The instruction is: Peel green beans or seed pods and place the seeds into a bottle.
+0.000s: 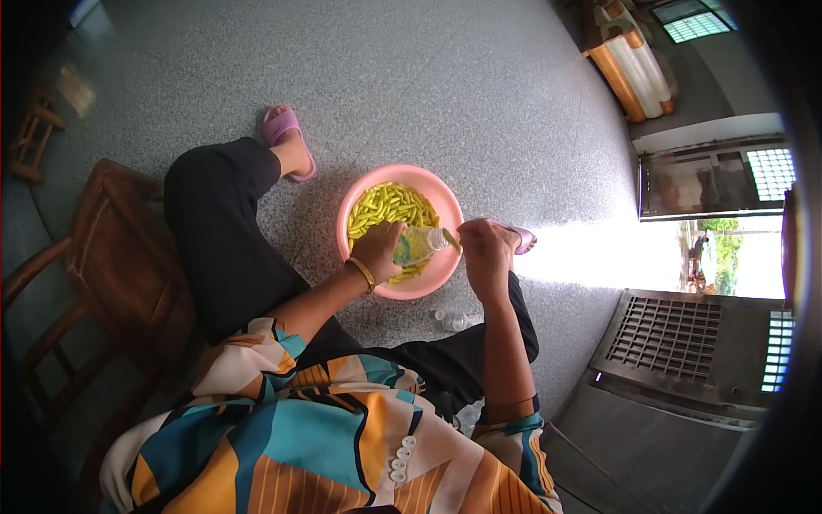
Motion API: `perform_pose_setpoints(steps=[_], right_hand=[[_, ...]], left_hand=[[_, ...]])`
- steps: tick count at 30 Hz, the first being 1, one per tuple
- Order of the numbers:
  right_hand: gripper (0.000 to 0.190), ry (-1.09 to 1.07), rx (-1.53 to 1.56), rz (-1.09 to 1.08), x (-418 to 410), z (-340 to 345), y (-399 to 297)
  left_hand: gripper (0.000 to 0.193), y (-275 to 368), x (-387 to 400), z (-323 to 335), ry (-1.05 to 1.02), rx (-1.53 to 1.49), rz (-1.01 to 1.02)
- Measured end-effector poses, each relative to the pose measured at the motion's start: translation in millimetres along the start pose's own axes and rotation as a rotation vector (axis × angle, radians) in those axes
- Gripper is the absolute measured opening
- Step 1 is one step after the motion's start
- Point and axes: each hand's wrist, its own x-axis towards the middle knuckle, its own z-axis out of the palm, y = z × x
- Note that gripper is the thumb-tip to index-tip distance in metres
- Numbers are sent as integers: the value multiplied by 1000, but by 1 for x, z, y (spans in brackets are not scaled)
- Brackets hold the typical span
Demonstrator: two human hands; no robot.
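My left hand (382, 250) is closed around a clear plastic bottle (419, 244) with a green patch on its side. The bottle lies sideways over a pink plastic basin (445, 199), its neck towards my right hand (485, 247). A long green vegetable piece (452, 240) is at the bottle's mouth, pinched by the fingertips of my right hand. Many short green vegetable pieces (392, 204), perhaps beans or peppers, lie in the basin, mostly on its far and left side. The bottle and my left hand hide part of them.
The basin stands on a grey speckled floor (385, 83) between my feet in pink slippers (280, 125). Another clear plastic bottle (456, 320) lies near my right leg. A brown wooden chair (122, 257) is at the left, a small wooden stool (38, 136) beyond it. An open doorway (661, 254) is at the right.
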Motion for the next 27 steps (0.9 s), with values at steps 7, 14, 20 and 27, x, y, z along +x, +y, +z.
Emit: perform_pose_setpoints(steps=[7,14,20,27], right_hand=[[11,34,-62,64,5,7,6],[19,-83,-105,17,7,0,0],[20,-93,-221,-206,8,1,0],[15,48,801,305,14,7,14]], left_hand=[[69,-2,1,2,10,18,2],[68,-1,0,0,11,-5,9],[68,-1,1,2,19,4,3],[69,2,2,4,4,-22,22]])
